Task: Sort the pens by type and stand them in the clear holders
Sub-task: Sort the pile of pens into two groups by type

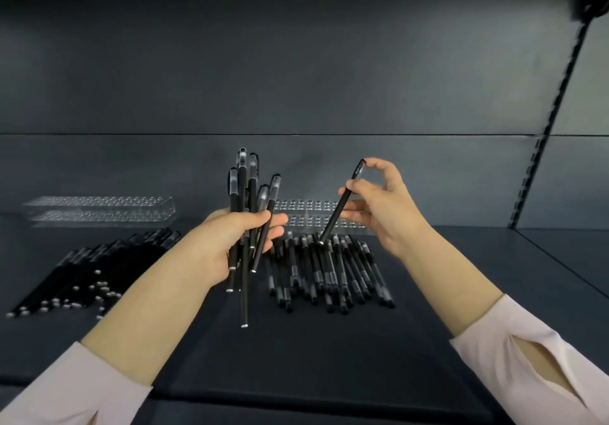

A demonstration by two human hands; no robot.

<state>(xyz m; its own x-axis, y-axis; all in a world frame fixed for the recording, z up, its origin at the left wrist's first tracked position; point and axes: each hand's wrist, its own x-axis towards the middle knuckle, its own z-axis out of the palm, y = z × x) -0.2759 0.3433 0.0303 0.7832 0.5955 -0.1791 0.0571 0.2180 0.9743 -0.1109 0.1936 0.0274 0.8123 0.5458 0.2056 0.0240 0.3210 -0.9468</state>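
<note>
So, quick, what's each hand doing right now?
Left hand: grips a bundle of black pens, roughly upright.
Right hand: pinches a single black pen near its top end.

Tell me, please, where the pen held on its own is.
Right of centre in the head view, the right hand pinches the pen, tilted over the pen pile, before the right clear holder.

The left grip [230,243] holds a bunch of pens [244,190] upright. The right grip [385,207] pinches a single black pen [342,205] near its top, tilted over the middle heap [329,273] on the shelf [296,358]. A second heap [82,276] lies further left. Behind them stand the left clear holder [99,210] and the right clear holder [306,208].
</note>
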